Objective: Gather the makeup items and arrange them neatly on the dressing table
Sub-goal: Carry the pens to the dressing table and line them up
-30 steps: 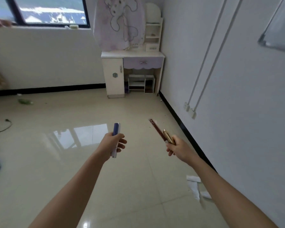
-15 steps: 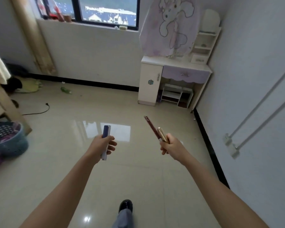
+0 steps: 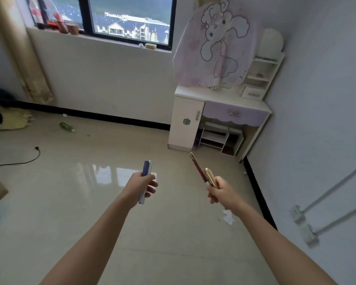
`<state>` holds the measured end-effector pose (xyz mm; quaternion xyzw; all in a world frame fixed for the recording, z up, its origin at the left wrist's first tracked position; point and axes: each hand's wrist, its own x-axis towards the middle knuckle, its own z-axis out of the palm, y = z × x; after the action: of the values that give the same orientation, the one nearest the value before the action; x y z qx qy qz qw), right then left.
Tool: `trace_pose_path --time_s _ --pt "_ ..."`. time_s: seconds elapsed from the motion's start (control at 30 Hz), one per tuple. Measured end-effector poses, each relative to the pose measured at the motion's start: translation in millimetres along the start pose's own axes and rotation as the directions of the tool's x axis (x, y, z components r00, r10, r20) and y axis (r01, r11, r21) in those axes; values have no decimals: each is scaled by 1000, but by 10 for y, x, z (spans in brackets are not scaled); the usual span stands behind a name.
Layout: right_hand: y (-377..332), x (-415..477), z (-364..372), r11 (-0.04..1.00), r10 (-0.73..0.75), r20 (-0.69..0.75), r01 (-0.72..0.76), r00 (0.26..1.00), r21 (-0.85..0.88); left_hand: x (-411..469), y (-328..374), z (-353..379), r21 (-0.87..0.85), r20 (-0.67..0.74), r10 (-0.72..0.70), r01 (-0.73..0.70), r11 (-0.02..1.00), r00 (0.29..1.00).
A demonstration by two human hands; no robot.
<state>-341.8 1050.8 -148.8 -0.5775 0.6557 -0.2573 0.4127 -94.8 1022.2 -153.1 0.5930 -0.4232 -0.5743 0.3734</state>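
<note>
My left hand (image 3: 141, 187) grips a slim blue and white makeup tube (image 3: 146, 169), held upright over the floor. My right hand (image 3: 221, 191) holds two items together: a long dark red stick (image 3: 196, 166) and a short gold tube (image 3: 210, 176), both pointing up and to the left. The white dressing table (image 3: 222, 99) with a lilac drawer stands in the far right corner, well beyond both hands. A pink cloth with a rabbit drawing (image 3: 216, 44) covers its mirror.
Glossy tiled floor lies between me and the dressing table. A green bottle (image 3: 67, 127) and a black cable (image 3: 25, 159) lie at left. Crumpled white paper (image 3: 228, 217) lies near the right wall's black skirting. A small white shelf unit (image 3: 216, 138) sits under the table.
The view has swung left and the dressing table has shifted to the right of the frame. Both hands keep the same hold on their items.
</note>
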Motion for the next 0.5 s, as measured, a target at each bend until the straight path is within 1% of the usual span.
trace_pose_path --time_s 0.07,0.17,0.4,0.5 --pt "39 260 -87 1000 25 5 -25 1000 12 264 108 83 -1 3 -8 8 1000 1000" --pt "53 720 -292 999 20 -18 -19 1000 33 754 323 238 21 13 6 -6 1000 1000" --pt "-25 1999 -1047 997 -61 -79 65 995 45 1913 1020 783 57 27 81 -82 995 996" --pt "-117 2512 -1328 995 -89 -80 92 993 46 2338 1330 982 66 18 109 -110 992 994"
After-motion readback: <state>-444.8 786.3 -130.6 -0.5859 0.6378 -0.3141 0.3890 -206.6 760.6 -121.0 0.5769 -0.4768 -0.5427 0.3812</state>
